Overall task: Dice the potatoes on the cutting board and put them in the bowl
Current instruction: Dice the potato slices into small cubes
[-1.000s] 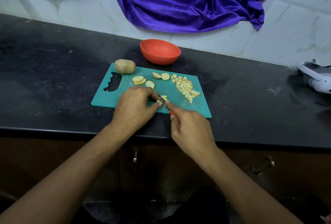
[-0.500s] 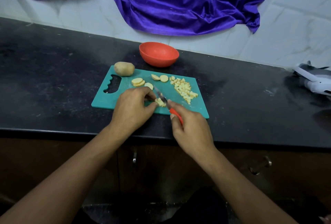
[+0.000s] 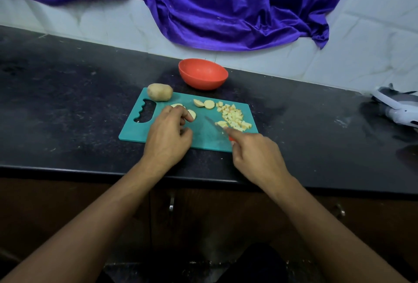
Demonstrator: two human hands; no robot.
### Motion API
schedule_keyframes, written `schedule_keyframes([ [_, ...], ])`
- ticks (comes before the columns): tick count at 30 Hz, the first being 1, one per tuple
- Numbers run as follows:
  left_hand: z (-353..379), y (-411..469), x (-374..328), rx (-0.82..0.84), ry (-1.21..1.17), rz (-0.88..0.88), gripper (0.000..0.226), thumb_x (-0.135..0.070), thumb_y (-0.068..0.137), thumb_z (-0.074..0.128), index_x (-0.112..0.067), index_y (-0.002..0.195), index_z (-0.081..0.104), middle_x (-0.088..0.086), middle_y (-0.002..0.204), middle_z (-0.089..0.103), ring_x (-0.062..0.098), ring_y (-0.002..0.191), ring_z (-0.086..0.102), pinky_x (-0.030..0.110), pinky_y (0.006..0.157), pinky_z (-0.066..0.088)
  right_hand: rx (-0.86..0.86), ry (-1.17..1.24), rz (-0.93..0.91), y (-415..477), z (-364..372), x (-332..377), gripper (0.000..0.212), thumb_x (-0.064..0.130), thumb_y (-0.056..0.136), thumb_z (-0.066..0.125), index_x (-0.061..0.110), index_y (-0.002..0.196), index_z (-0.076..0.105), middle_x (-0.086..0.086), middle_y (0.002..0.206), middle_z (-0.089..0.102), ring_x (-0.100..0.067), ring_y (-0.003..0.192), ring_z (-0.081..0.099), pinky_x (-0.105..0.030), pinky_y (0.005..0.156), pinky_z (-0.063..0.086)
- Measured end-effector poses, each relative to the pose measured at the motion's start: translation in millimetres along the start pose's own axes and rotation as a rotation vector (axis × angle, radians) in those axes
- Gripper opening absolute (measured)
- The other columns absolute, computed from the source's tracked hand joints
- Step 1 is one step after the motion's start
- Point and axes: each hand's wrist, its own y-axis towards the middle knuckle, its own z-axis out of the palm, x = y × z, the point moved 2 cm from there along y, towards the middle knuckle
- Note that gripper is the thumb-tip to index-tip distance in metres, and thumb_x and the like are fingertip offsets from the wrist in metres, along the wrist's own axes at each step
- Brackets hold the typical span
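A teal cutting board [image 3: 140, 134] lies on the black counter. A whole potato [image 3: 160, 92] sits at its far left corner. Two potato slices [image 3: 204, 103] lie at the far middle, and a pile of diced potato [image 3: 233, 117] covers the right side. My left hand [image 3: 168, 133] reaches over the board, its fingertips on the potato slices [image 3: 191, 113] at the centre left. My right hand [image 3: 255, 156] grips a red-handled knife [image 3: 213, 123], forefinger along its spine, the blade against the near edge of the dice. The orange bowl [image 3: 203, 74] stands empty behind the board.
A purple cloth [image 3: 226, 7] hangs on the tiled wall behind the counter. A white and grey device [image 3: 398, 108] lies at the counter's right end. Cabinet doors with metal handles [image 3: 172, 203] run below the counter edge.
My right hand swept the knife and the freshly cut pieces rightward into the diced pile. My left hand let go of them and moved up to the slices at the centre left.
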Motion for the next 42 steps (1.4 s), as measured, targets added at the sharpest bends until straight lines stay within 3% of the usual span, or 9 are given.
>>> schedule_keyframes([
  [4,-0.6,0.0,0.2,0.005,-0.003,-0.007,0.024,-0.007,0.086,0.066,-0.023,0.104,0.064,-0.007,0.102,0.053,0.007,0.088,0.056,0.03,0.083,0.053,-0.026,0.054,0.12,16.6,2.5,-15.6,0.046,0.026,0.104,0.047,0.039,0.148,0.051,-0.002,0.103,0.072,-0.016,0.069,0.056,-0.034,0.06,0.047],
  [9,0.0,0.5,-0.2,0.008,-0.006,-0.004,0.024,-0.008,0.086,0.066,-0.025,0.102,0.063,-0.008,0.101,0.053,0.005,0.087,0.055,0.026,0.081,0.051,-0.173,0.393,0.199,22.6,2.6,-21.2,0.046,0.023,0.102,0.054,0.039,0.145,0.057,0.0,0.103,0.072,-0.008,0.059,0.056,-0.029,0.057,0.039],
  [15,0.6,1.5,2.8,0.007,-0.04,-0.007,0.022,-0.007,0.087,0.065,-0.024,0.102,0.067,-0.008,0.103,0.055,0.002,0.087,0.057,0.022,0.08,0.049,-0.334,0.68,0.261,14.3,22.6,-29.5,0.041,0.02,0.102,0.057,0.032,0.141,0.062,0.009,0.114,0.073,-0.008,0.079,0.069,-0.036,0.07,0.059],
  [17,-0.4,4.4,3.8,0.004,-0.056,-0.013,0.021,-0.008,0.088,0.066,-0.024,0.102,0.067,-0.008,0.103,0.056,0.003,0.086,0.058,0.021,0.079,0.048,-0.361,0.76,0.259,13.2,28.3,-31.5,0.039,0.02,0.102,0.058,0.032,0.139,0.063,0.014,0.109,0.073,-0.009,0.085,0.071,-0.041,0.074,0.061],
  [19,-2.4,10.6,4.4,-0.008,-0.081,-0.02,0.019,-0.01,0.088,0.067,-0.025,0.1,0.067,-0.008,0.102,0.058,0.004,0.083,0.059,0.021,0.076,0.047,-0.395,0.861,0.278,14.7,28.2,-33.3,0.037,0.02,0.103,0.059,0.033,0.136,0.065,0.016,0.103,0.073,-0.009,0.087,0.071,-0.037,0.076,0.061],
  [22,-6.2,24.9,7.3,-0.041,-0.067,-0.031,0.018,-0.014,0.087,0.07,-0.027,0.099,0.068,-0.008,0.102,0.062,0.009,0.08,0.061,0.032,0.078,0.052,-0.487,1.061,0.354,14.9,25.4,-39.6,0.033,0.014,0.105,0.058,0.027,0.133,0.066,0.01,0.081,0.068,0.0,0.07,0.062,-0.019,0.064,0.049],
  [26,-10.1,40.2,10.0,-0.02,0.122,-0.077,0.022,-0.028,0.089,0.072,-0.028,0.111,0.067,-0.001,0.121,0.06,0.022,0.095,0.063,0.041,0.081,0.05,-0.603,1.292,0.471,13.3,28.1,-52.2,0.029,0.018,0.105,0.058,0.029,0.131,0.065,0.002,0.068,0.056,-0.007,0.058,0.047,-0.025,0.054,0.039],
  [31,-0.3,43.8,11.0,0.114,0.353,-0.101,0.05,-0.053,0.09,0.07,-0.027,0.131,0.062,0.001,0.14,0.052,0.029,0.114,0.061,0.042,0.08,0.047,-0.619,1.342,0.506,14.7,28.9,-54.7,0.029,0.02,0.105,0.057,0.03,0.131,0.065,0.003,0.067,0.056,-0.006,0.057,0.044,-0.026,0.054,0.036],
  [42,8.0,45.9,1.6,0.139,0.393,0.008,0.041,-0.051,0.091,0.07,-0.026,0.122,0.068,-0.003,0.127,0.059,0.021,0.109,0.062,0.042,0.081,0.053,-0.573,1.274,0.477,15.0,28.8,-50.6,0.03,0.019,0.106,0.057,0.025,0.134,0.063,0.009,0.062,0.057,-0.007,0.062,0.053,-0.026,0.058,0.045],
])
